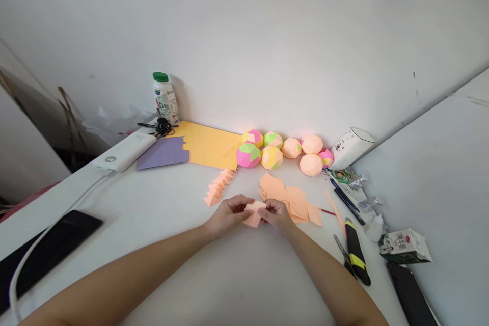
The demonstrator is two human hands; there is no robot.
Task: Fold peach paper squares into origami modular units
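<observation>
A small peach paper square [254,214] is pinched between the left hand [228,215] and right hand [278,215]; a crooked crease is risked if it slips.

A plain white-painted wall [267,35] fills the upper half of the view, evenly lit by soft, diffuse light. It meets a second white wall [439,173] on the right at a corner, and a few small dark marks show high on the right. Against both stands a smooth white tabletop [160,214]. At the far left, beyond the table's edge, lies a dim, shadowed area [57,127], possibly a dark panel or opening; its details are unclear.
</observation>
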